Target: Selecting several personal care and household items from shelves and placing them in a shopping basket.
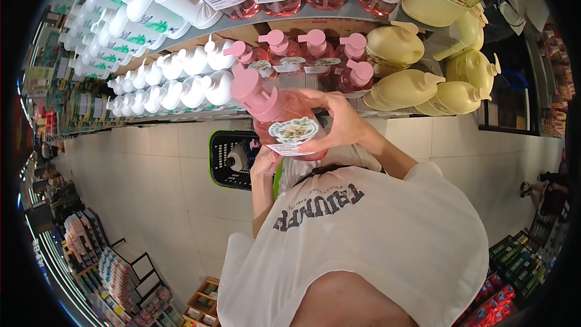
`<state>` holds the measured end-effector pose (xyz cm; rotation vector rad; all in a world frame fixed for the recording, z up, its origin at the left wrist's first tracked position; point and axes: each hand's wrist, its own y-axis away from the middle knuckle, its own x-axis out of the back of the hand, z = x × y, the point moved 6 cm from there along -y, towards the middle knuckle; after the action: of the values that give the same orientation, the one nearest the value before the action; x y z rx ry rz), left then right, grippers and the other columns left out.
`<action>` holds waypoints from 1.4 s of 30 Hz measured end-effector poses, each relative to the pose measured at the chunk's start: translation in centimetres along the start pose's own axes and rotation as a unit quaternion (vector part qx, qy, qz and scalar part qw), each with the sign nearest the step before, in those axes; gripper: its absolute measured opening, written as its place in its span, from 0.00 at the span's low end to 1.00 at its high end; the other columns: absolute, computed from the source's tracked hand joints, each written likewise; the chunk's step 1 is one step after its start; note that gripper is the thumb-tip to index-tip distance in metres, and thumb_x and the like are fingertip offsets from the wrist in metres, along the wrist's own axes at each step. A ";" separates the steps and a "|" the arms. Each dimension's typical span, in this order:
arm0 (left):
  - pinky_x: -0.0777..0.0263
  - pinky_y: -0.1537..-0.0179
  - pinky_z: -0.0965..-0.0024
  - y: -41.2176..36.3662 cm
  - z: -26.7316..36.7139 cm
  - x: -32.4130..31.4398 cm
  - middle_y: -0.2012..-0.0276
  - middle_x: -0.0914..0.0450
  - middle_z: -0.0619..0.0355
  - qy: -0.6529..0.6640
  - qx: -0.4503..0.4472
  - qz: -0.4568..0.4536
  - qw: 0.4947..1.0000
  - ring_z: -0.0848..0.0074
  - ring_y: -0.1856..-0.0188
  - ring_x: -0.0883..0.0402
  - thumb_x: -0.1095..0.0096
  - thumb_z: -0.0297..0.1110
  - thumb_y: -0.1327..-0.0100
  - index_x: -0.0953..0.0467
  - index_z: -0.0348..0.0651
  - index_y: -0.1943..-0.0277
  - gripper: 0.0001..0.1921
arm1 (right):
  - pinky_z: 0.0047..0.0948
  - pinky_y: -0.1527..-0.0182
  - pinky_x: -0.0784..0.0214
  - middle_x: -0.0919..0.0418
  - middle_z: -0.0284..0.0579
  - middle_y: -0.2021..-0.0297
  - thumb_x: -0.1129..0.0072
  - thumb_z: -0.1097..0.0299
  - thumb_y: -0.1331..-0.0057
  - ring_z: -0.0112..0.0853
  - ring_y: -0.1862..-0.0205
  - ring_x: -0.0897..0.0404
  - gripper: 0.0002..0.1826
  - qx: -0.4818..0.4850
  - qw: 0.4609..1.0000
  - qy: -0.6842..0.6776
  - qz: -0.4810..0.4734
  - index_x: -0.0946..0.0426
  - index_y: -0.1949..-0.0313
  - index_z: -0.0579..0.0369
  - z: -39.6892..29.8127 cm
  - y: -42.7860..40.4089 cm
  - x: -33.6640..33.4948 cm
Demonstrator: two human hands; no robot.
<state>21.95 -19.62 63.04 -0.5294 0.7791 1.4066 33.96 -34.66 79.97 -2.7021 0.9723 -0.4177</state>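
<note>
My right hand (338, 120) is closed around a pink pump bottle of body wash (292, 122), which tilts with its pink pump head towards the upper left. My left hand (265, 161) is under the bottle's lower left side, beside a black shopping basket with a green rim (210, 159); its fingers are partly hidden by the bottle. Inside the basket lie a whitish bottle with a dark cap (238, 156) and a dark blue item. Beyond the held bottle, several like pink pump bottles (315, 47) stand on the shelf.
White pump bottles (170, 66) fill the shelves at left, and pale yellow jugs (404, 91) stand at right. A grey shelf edge (308, 18) runs above the lower row. Product displays (113, 268) line the lower left; a person (551, 193) is at far right.
</note>
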 end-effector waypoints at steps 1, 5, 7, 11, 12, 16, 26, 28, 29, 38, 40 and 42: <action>0.42 0.29 0.58 -0.4 0.2 -0.7 0.32 0.30 0.55 -0.044 0.018 -0.021 0.999 0.65 0.31 0.33 0.12 0.45 0.58 0.39 0.36 0.29 0.55 | 0.35 0.43 0.28 0.18 0.49 0.47 0.21 0.59 0.54 0.35 0.48 0.17 0.48 0.017 0.995 -0.088 0.047 0.32 0.34 0.61 -1.0 0.1 0.8; 0.41 0.31 0.61 -2.2 3.1 -10.9 0.33 0.30 0.57 -0.157 0.020 -0.143 0.977 0.71 0.32 0.32 0.10 0.32 0.61 0.40 0.37 0.28 0.57 | 0.30 0.42 0.30 0.20 0.45 0.48 0.24 0.67 0.51 0.28 0.48 0.20 0.40 -0.040 0.961 -0.225 0.153 0.29 0.38 0.65 -3.0 1.6 3.7; 0.42 0.30 0.61 -3.2 3.5 -14.6 0.32 0.33 0.56 -0.282 0.005 -0.193 0.940 0.71 0.31 0.34 0.11 0.29 0.60 0.45 0.37 0.26 0.58 | 0.29 0.44 0.28 0.18 0.45 0.53 0.28 0.71 0.48 0.28 0.51 0.18 0.32 0.007 0.926 -0.269 0.264 0.27 0.43 0.66 -3.0 3.2 5.7; 0.40 0.31 0.62 -3.5 3.0 -19.3 0.30 0.36 0.54 -0.252 0.005 -0.160 0.955 0.70 0.30 0.35 0.13 0.28 0.58 0.50 0.38 0.25 0.60 | 0.27 0.49 0.26 0.18 0.43 0.55 0.37 0.67 0.39 0.27 0.55 0.18 0.24 -0.016 0.870 -0.344 0.352 0.27 0.45 0.64 -4.8 4.3 7.6; 0.39 0.31 0.62 -3.6 2.5 -19.6 0.31 0.35 0.54 -0.246 0.013 -0.145 0.958 0.70 0.31 0.35 0.14 0.27 0.57 0.50 0.38 0.25 0.59 | 0.26 0.51 0.26 0.18 0.43 0.55 0.41 0.64 0.36 0.27 0.56 0.18 0.23 -0.046 0.848 -0.362 0.384 0.28 0.45 0.63 -4.4 5.0 7.9; 0.33 0.34 0.63 -3.8 1.8 -19.7 0.34 0.31 0.53 -0.268 0.017 -0.135 0.954 0.70 0.34 0.29 0.16 0.25 0.54 0.49 0.38 0.25 0.56 | 0.23 0.52 0.29 0.21 0.40 0.56 0.44 0.59 0.33 0.22 0.56 0.22 0.21 -0.051 0.822 -0.348 0.448 0.29 0.47 0.60 -4.9 6.1 7.4; 0.29 0.35 0.63 -2.4 0.2 -18.5 0.35 0.30 0.55 -0.259 0.027 -0.115 0.959 0.72 0.36 0.27 0.17 0.20 0.55 0.48 0.41 0.26 0.55 | 0.23 0.48 0.31 0.22 0.36 0.52 0.54 0.53 0.23 0.21 0.53 0.24 0.21 -0.100 0.818 -0.382 0.418 0.29 0.43 0.56 -1.4 7.6 6.2; 0.29 0.35 0.62 -2.1 -0.2 -17.9 0.35 0.29 0.55 -0.248 0.050 -0.106 0.962 0.71 0.36 0.26 0.16 0.20 0.56 0.48 0.41 0.26 0.56 | 0.23 0.48 0.31 0.22 0.36 0.51 0.55 0.54 0.23 0.21 0.53 0.24 0.20 -0.095 0.818 -0.382 0.419 0.29 0.42 0.56 -1.7 7.6 5.8; 0.29 0.35 0.62 -1.9 -0.2 -17.8 0.35 0.29 0.55 -0.251 0.053 -0.104 0.961 0.71 0.36 0.26 0.16 0.20 0.56 0.48 0.41 0.26 0.56 | 0.23 0.47 0.31 0.22 0.36 0.51 0.55 0.53 0.22 0.20 0.53 0.24 0.21 -0.100 0.820 -0.381 0.415 0.30 0.42 0.55 -2.0 7.5 5.6; 0.29 0.35 0.61 -2.2 -0.6 -17.6 0.36 0.28 0.54 -0.267 0.027 -0.123 0.955 0.71 0.36 0.26 0.15 0.20 0.58 0.47 0.39 0.26 0.56 | 0.24 0.46 0.30 0.22 0.38 0.48 0.60 0.51 0.21 0.21 0.50 0.23 0.24 -0.113 0.816 -0.377 0.424 0.29 0.40 0.58 -1.9 8.0 5.8; 0.29 0.35 0.61 -2.4 -0.7 -17.5 0.35 0.28 0.54 -0.269 0.036 -0.108 0.956 0.71 0.36 0.26 0.14 0.21 0.59 0.46 0.39 0.27 0.57 | 0.24 0.46 0.31 0.22 0.38 0.47 0.61 0.51 0.20 0.21 0.50 0.23 0.24 -0.110 0.815 -0.367 0.434 0.28 0.40 0.58 -1.7 7.9 6.3; 0.29 0.35 0.61 -2.6 -0.8 -17.4 0.35 0.28 0.54 -0.264 0.046 -0.109 0.957 0.71 0.36 0.26 0.14 0.22 0.59 0.46 0.39 0.27 0.57 | 0.24 0.44 0.32 0.22 0.37 0.48 0.61 0.52 0.20 0.21 0.49 0.24 0.24 -0.113 0.824 -0.343 0.437 0.29 0.39 0.58 -2.1 7.7 6.5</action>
<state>24.57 -32.07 75.26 -0.1428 0.3383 1.2197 33.52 -44.92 80.65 -1.9278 1.8552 0.8223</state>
